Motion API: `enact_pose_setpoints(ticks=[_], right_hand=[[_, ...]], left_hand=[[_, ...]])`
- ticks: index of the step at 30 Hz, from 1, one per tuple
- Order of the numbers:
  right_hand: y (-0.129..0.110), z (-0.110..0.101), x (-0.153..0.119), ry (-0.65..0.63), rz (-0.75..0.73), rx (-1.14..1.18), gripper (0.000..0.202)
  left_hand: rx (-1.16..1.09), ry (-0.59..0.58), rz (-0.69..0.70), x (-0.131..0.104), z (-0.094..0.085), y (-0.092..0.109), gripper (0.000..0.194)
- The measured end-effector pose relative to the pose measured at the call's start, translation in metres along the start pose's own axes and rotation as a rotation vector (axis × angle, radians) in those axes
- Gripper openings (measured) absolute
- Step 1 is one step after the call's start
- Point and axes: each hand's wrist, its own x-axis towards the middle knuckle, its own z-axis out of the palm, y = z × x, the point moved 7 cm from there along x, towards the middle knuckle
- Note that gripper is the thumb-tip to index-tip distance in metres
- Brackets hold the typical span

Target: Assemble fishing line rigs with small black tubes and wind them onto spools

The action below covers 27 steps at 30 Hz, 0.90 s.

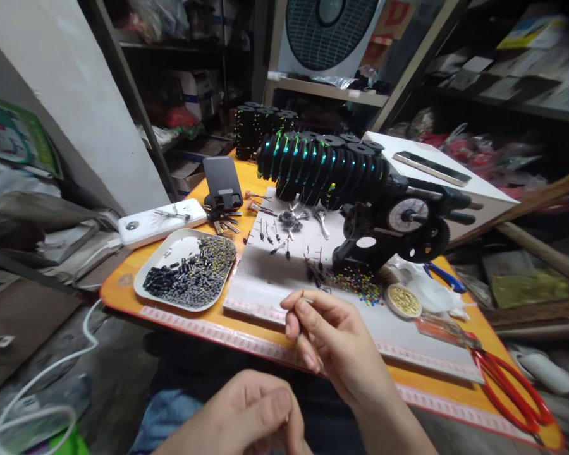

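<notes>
My right hand [334,335] is raised at the table's front edge, with thumb and fingers pinched on a thin, dark sliver too small to name. Below it, nearer my lap, my left hand [246,414] has its thumb pressed against the curled forefinger. A tiny pale tip shows there, and I cannot make out what it belongs to. Just beyond the hands lies a white board [260,278] with small dark, wire-tailed pieces [269,234] and bundles of white-stemmed ones [320,218]. Scattered colourful beads [360,284] lie close past my right fingers.
A white tray [140,284] of small dark and yellowish parts stands left. Behind the board is a black spool rack [322,167] with a dial. Red-handled scissors [512,392], a dish of golden beads [403,301], a phone stand [222,180] and a white power bank [161,221] surround it.
</notes>
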Motion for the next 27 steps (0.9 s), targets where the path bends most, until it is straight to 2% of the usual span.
enact_pose_setpoints(ticks=[3, 4, 7, 9, 11, 12, 14, 16, 18, 20, 22, 25, 26, 27], right_hand=[[-0.009, -0.012, -0.001, 0.096, -0.101, -0.371, 0.022], [-0.014, -0.015, -0.001, 0.13, -0.151, -0.539, 0.022], [-0.027, -0.02, 0.0, 0.224, -0.328, -1.029, 0.022], [-0.032, -0.021, 0.003, 0.285, -0.433, -1.263, 0.023], [-0.033, -0.02, 0.006, 0.319, -0.507, -1.41, 0.021], [-0.032, -0.019, 0.007, 0.32, -0.531, -1.45, 0.02], [-0.03, -0.018, 0.01, 0.302, -0.559, -1.474, 0.018], [-0.029, -0.016, 0.011, 0.278, -0.581, -1.46, 0.016], [-0.029, -0.014, 0.013, 0.26, -0.602, -1.457, 0.015], [-0.029, -0.013, 0.013, 0.252, -0.623, -1.48, 0.013], [-0.029, -0.012, 0.014, 0.249, -0.637, -1.51, 0.012], [-0.028, -0.013, 0.013, 0.258, -0.638, -1.569, 0.013], [-0.027, -0.013, 0.012, 0.268, -0.639, -1.601, 0.015], [-0.028, -0.013, 0.011, 0.284, -0.647, -1.633, 0.018]], left_hand=[[0.568, 0.181, -0.059, -0.005, -0.012, 0.023, 0.05], [0.775, 0.253, -0.033, -0.008, -0.016, 0.037, 0.042], [1.157, 0.525, 0.261, -0.012, -0.021, 0.093, 0.03], [1.23, 0.647, 0.485, -0.008, -0.018, 0.126, 0.027], [1.211, 0.703, 0.689, 0.004, -0.012, 0.155, 0.033], [1.188, 0.703, 0.746, 0.013, -0.009, 0.167, 0.036], [1.163, 0.674, 0.773, 0.037, -0.003, 0.187, 0.043], [1.188, 0.662, 0.789, 0.058, 0.003, 0.203, 0.039], [1.209, 0.643, 0.799, 0.07, 0.007, 0.212, 0.025], [1.218, 0.633, 0.828, 0.07, 0.01, 0.213, 0.011], [1.205, 0.64, 0.892, 0.058, 0.013, 0.206, 0.021], [1.126, 0.622, 1.003, 0.028, 0.018, 0.185, 0.022], [1.066, 0.586, 1.007, 0.019, 0.019, 0.176, 0.021], [0.882, 0.5, 0.977, 0.013, 0.016, 0.167, 0.019]])
